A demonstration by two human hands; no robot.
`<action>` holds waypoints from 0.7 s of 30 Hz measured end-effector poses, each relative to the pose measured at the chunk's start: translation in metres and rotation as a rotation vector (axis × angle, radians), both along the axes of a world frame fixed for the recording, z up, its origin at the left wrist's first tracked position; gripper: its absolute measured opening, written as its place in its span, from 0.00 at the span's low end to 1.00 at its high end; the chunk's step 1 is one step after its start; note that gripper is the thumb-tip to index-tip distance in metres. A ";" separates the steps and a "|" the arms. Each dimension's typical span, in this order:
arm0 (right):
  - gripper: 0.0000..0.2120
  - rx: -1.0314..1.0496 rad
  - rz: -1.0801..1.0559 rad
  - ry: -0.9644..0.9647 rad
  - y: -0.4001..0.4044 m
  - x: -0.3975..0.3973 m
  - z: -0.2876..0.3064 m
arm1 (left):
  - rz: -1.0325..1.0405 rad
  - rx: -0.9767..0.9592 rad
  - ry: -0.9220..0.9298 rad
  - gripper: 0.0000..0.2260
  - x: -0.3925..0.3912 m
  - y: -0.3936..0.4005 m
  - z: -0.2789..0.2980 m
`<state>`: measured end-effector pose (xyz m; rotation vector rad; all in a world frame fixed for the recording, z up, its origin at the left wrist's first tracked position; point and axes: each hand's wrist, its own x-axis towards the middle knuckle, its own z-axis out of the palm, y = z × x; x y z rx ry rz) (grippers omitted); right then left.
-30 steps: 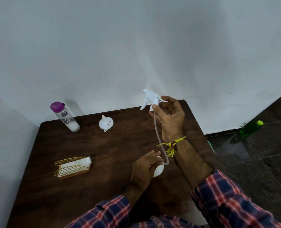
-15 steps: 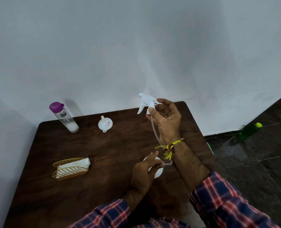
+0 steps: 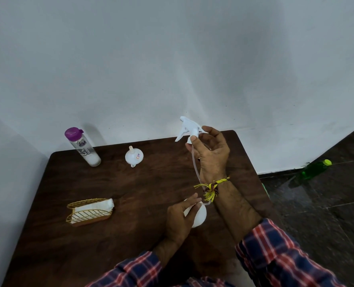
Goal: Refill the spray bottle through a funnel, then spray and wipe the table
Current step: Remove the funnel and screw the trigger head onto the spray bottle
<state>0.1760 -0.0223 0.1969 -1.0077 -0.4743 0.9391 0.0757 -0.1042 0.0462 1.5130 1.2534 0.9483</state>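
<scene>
My right hand [image 3: 210, 154] holds the white spray head [image 3: 188, 128] up above the table's far side; its clear tube [image 3: 195, 170] hangs down toward the white spray bottle [image 3: 200, 215]. My left hand [image 3: 180, 218] grips that bottle, which stands on the dark wooden table [image 3: 130, 187]. The tube's lower end is at the bottle's mouth, partly hidden by my fingers. A white funnel [image 3: 134, 156] lies upside down at the back of the table. A clear refill bottle with a purple cap [image 3: 82, 147] stands at the back left.
A gold wire holder with white napkins [image 3: 89, 211] sits on the table's left side. A green bottle [image 3: 313, 169] lies on the dark floor at the right. White walls close the back and left sides.
My right hand with the spray head has shifted slightly left and lower in view, and the tube's end has come to the bottle's mouth. My left hand stays on the bottle.
</scene>
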 end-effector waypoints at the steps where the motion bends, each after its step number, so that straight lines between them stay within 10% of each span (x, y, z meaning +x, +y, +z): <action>1: 0.18 0.015 -0.019 0.016 0.000 -0.001 -0.001 | -0.013 -0.006 0.017 0.14 -0.001 -0.001 0.000; 7: 0.18 0.056 -0.042 0.006 -0.001 -0.011 -0.015 | 0.004 -0.015 0.095 0.32 0.000 -0.002 0.005; 21: 0.22 0.017 0.191 -0.476 -0.053 0.029 -0.048 | 0.014 -0.125 0.045 0.17 0.001 0.000 -0.001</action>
